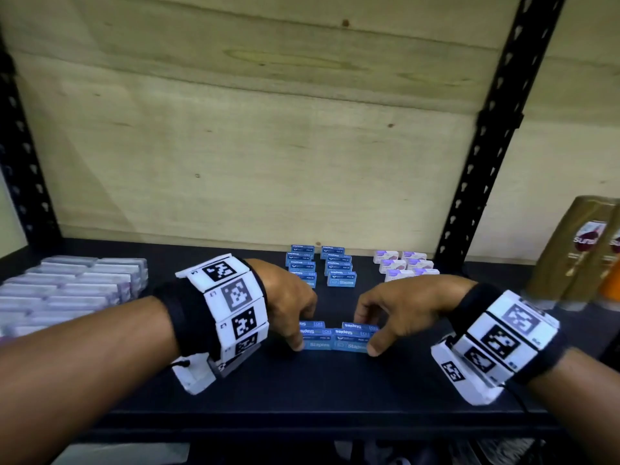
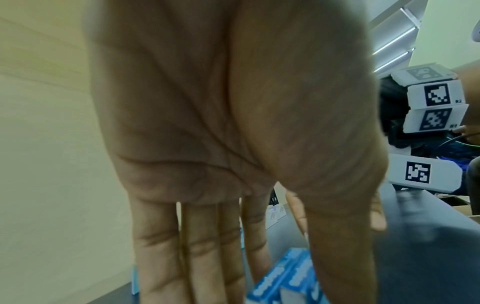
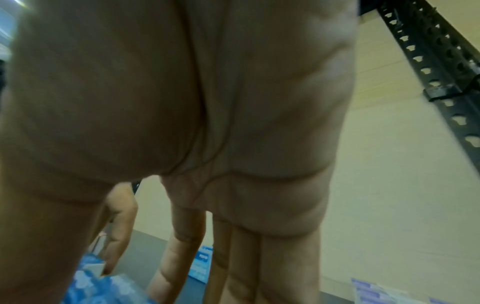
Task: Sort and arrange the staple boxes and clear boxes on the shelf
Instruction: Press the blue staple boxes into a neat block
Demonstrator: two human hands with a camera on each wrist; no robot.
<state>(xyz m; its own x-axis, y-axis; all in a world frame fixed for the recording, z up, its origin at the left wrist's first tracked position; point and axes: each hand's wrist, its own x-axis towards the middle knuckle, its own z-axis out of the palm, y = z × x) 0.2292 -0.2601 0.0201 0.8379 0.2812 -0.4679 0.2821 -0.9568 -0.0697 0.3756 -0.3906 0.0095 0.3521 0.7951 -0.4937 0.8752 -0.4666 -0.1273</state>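
Several blue staple boxes [image 1: 335, 338] lie packed together in a small block near the front middle of the dark shelf [image 1: 302, 397]. My left hand [image 1: 302, 333] grips the block's left end, thumb in front and fingers behind. My right hand [image 1: 368, 333] grips its right end the same way. In the left wrist view the fingers [image 2: 202, 257] hang down beside the blue boxes [image 2: 285, 277]. The right wrist view shows them [image 3: 103, 288] below the thumb. Stacked clear boxes [image 1: 67, 290] fill the shelf's left side.
Two rows of blue staple boxes [image 1: 320, 266] stand at the back middle. White and purple small boxes [image 1: 404, 263] sit to their right. Gold bottles [image 1: 577, 253] stand beyond the black upright [image 1: 476, 162]. A wooden panel [image 1: 268, 129] closes the back.
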